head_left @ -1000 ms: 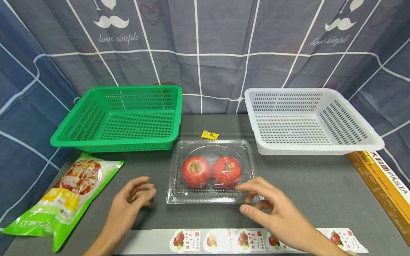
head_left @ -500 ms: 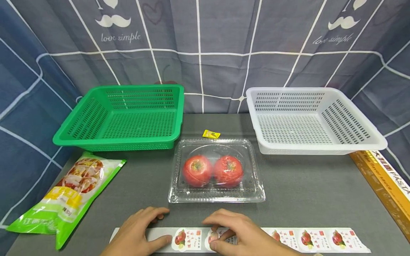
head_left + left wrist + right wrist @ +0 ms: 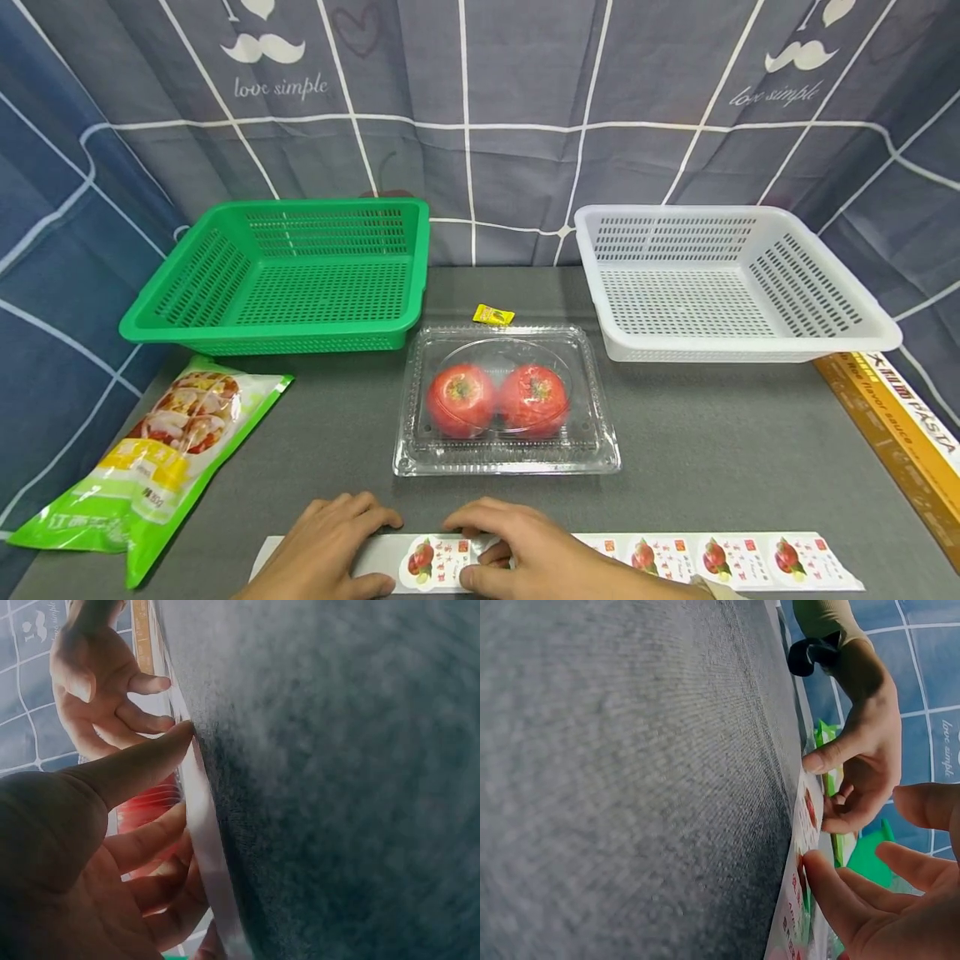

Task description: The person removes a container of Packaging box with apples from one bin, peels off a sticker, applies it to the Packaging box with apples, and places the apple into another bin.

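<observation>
A long white sticker strip (image 3: 712, 557) printed with tomato labels lies along the table's near edge. My left hand (image 3: 330, 542) rests on its blank left end, thumb at the near edge, fingers laid on the paper (image 3: 202, 847). My right hand (image 3: 510, 554) is just beside it, with curled fingertips on a label (image 3: 450, 552) and the thumb touching the strip's edge (image 3: 804, 847). Behind the hands, untouched, stands a closed clear clamshell box (image 3: 506, 454) holding two red tomatoes (image 3: 495, 400).
A green basket (image 3: 187, 321) sits at the back left and a white basket (image 3: 750, 350) at the back right. A small yellow packet (image 3: 492, 314) lies between them. A green snack bag (image 3: 150, 458) lies at left, a pasta box (image 3: 900, 425) at right.
Both hands left the clamshell box and came down onto the sticker strip. Since half a second ago the right hand has shifted left along the strip, which slid slightly left.
</observation>
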A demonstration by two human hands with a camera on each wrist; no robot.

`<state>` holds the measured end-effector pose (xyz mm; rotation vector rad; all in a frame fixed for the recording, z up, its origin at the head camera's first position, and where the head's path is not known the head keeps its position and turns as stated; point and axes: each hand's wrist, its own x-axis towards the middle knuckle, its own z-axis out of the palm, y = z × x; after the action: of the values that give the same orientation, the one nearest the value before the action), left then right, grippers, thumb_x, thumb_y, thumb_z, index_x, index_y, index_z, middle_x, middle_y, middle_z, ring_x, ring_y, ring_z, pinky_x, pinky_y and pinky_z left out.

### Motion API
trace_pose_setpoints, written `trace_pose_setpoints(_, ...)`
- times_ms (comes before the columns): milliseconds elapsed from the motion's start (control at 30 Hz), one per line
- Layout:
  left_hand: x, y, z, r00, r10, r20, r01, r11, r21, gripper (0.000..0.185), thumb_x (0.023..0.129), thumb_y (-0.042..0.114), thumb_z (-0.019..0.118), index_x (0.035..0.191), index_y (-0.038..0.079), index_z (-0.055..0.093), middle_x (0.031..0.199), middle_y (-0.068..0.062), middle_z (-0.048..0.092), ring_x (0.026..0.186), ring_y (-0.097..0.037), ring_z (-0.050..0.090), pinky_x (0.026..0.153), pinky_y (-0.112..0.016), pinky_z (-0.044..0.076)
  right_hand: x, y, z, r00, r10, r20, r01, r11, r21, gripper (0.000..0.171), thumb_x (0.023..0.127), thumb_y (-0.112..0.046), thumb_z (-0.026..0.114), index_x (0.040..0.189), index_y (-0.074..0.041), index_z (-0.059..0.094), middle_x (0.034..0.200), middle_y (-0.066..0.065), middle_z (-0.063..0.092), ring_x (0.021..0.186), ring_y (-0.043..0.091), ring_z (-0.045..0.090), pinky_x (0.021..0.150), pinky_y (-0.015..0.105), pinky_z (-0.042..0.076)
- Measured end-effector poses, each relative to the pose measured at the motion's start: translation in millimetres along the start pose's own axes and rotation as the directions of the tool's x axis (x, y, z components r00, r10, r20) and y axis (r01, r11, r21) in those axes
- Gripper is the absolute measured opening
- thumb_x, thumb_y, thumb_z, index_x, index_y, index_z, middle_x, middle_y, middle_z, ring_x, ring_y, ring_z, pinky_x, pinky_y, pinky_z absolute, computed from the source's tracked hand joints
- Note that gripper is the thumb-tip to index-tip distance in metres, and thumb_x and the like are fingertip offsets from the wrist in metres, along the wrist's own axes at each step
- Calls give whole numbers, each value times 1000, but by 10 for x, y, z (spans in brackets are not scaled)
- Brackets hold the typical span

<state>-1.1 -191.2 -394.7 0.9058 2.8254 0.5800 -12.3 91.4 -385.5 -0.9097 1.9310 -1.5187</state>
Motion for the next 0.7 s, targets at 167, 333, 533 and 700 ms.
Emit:
trace_pose_setpoints(167, 15, -32, 18, 997, 63, -51, -68, 992, -106, 29, 74, 35, 85, 93, 27, 65, 84, 22, 50, 75, 3, 45, 58, -25, 33, 18, -13, -3, 1000, 23, 6, -23, 998, 56, 35, 94, -9, 65, 129, -7, 59, 124, 0, 60, 98, 4, 62, 80, 20, 54)
trace_pose_setpoints(333, 62, -44, 12, 994, 70, -84, -92, 950, -299, 18, 81, 17, 80, 82, 25, 65, 77, 24, 46, 68, 7, 42, 56, -18, 35, 37, -7, -1, 1000, 27, 12, -27, 997, 72, 37, 94, -11, 65, 131, -8, 58, 126, -2, 58, 105, 8, 60, 80, 22, 54)
trace_pose_setpoints(533, 90, -21, -72, 998, -60, 16, 60, 858, -511, 13, 89, 18, 73, 81, 24, 65, 73, 20, 50, 65, 5, 46, 54, -19, 41, 68, -17, 21, 1000, 7, 3, -8, 998, 68, 36, 94, -10, 66, 130, -9, 61, 125, -3, 60, 102, 5, 60, 79, 22, 54)
trace_pose_setpoints(700, 112, -6, -101, 997, -40, 70, 77, 740, -668, 8, 94, 15, 67, 86, 16, 65, 71, 16, 53, 63, 3, 48, 51, -21, 43, 110, -13, 36, 997, -71, 2, 71, 996, -57, 36, 93, -10, 67, 129, -12, 63, 122, -6, 63, 106, 4, 56, 84, 22, 52)
